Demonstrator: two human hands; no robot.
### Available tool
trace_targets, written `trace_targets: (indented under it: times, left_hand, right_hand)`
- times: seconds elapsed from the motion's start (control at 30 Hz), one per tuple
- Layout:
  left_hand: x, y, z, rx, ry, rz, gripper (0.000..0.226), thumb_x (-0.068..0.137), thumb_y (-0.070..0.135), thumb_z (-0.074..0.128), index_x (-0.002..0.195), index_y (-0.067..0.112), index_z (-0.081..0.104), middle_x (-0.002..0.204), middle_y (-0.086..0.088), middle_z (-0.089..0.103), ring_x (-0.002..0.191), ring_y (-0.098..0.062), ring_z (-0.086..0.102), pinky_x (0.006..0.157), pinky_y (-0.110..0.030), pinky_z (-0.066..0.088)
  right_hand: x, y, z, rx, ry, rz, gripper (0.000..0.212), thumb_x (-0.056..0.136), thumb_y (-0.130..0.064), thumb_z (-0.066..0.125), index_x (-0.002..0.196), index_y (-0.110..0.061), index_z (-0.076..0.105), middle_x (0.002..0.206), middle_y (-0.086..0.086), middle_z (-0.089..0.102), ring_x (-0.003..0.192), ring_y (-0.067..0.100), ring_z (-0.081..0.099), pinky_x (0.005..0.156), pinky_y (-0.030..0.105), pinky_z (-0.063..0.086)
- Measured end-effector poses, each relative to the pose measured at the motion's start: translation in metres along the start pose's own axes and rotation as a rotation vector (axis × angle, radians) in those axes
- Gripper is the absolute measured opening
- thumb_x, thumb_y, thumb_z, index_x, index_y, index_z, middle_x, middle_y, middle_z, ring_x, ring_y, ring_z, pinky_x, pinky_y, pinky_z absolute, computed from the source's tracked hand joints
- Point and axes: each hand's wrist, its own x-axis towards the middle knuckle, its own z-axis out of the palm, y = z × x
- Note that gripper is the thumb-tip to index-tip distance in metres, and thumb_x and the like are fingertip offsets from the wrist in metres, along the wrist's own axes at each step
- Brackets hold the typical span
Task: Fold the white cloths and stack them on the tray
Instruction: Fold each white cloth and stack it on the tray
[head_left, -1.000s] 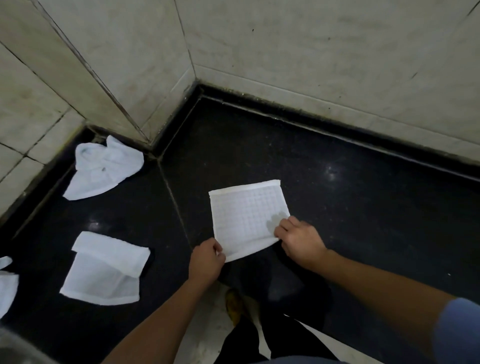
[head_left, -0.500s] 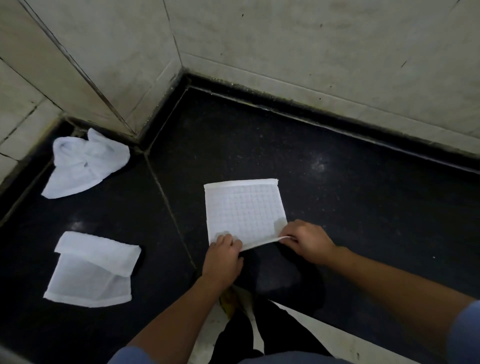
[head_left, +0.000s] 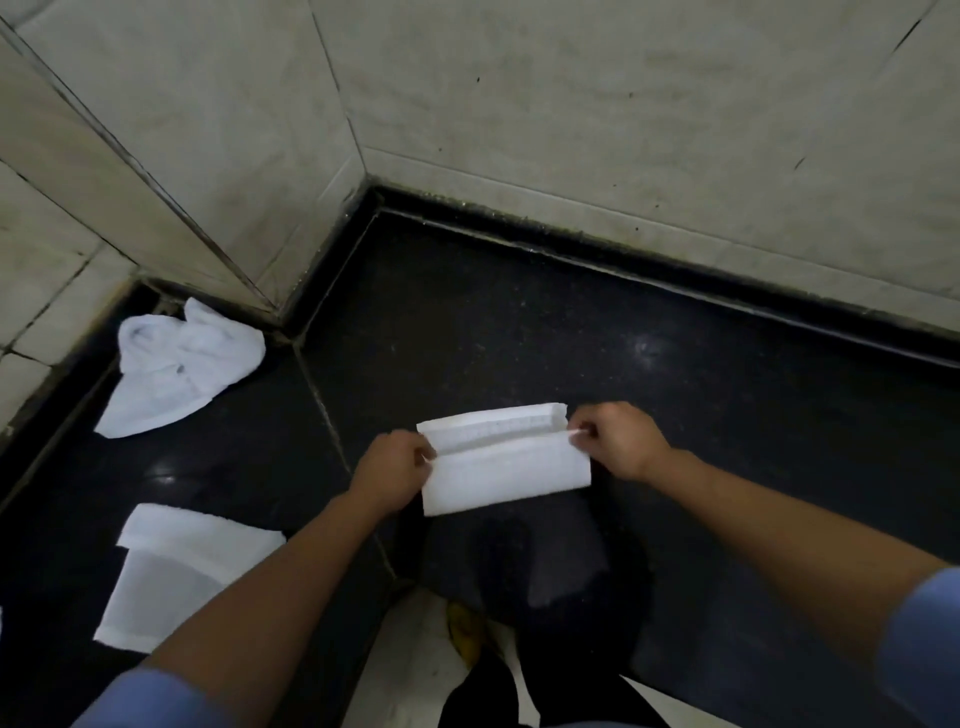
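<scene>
"Where is the cloth?"

"The white cloth (head_left: 506, 475) lies on the black counter (head_left: 727, 441), right in front of the person. Its near half is folded up over the far half. A strip of the far edge shows."

"What do the arms do?"

"Both reach forward. The left hand (head_left: 392, 470) is at the left end of the cloth, the right hand (head_left: 618, 439) at the right end."

"And the fingers?"

"Curled tight. Each hand pinches a corner of the top layer."

"More cloths?"

"Two on the left. A crumpled cloth (head_left: 176, 364) sits by the wall (head_left: 571, 104). A half-folded cloth (head_left: 171, 582) lies nearer."
</scene>
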Motion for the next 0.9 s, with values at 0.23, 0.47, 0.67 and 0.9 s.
trace_targets:
  times: [0.23,0.47,0.67,0.9]
  left_hand:
    - [0.046,0.014,-0.003,0.048,0.105,-0.116,0.013,0.086,0.009,0.056,0.091,0.014,0.068,0.095,-0.008,0.068,0.088,-0.024,0.062,0.075,-0.033,0.050]
    - [0.053,0.016,0.015,0.158,0.162,-0.212,0.017,0.090,0.011,0.052,0.103,0.011,0.062,0.105,-0.010,0.060,0.092,-0.025,0.057,0.071,-0.036,0.046]
    - [0.018,0.028,0.035,0.308,0.202,0.224,0.017,0.067,0.003,0.074,0.081,0.009,0.068,0.084,-0.009,0.059,0.072,-0.027,0.060,0.052,-0.034,0.049]
    - [-0.021,-0.017,0.057,0.377,0.136,0.268,0.024,0.064,0.005,0.081,0.067,0.013,0.058,0.073,-0.002,0.053,0.063,-0.017,0.052,0.045,-0.028,0.043]
  right_hand:
    - [0.055,-0.009,-0.003,-0.063,0.005,0.137,0.017,0.092,-0.029,0.053,0.105,-0.023,0.063,0.106,0.006,0.067,0.095,0.026,0.062,0.080,0.035,0.050]
    - [0.062,-0.006,0.013,-0.165,-0.004,0.138,0.028,0.094,-0.028,0.052,0.121,-0.019,0.050,0.118,0.007,0.056,0.105,0.026,0.055,0.079,0.035,0.045]
    - [0.034,-0.028,0.032,-0.257,0.075,-0.216,0.026,0.094,-0.024,0.051,0.118,-0.017,0.056,0.118,0.004,0.050,0.106,0.023,0.051,0.077,0.037,0.050]
    - [-0.006,0.018,0.068,-0.143,0.115,-0.252,0.004,0.084,-0.016,0.068,0.086,-0.013,0.065,0.086,0.003,0.058,0.076,0.023,0.061,0.054,0.035,0.053]
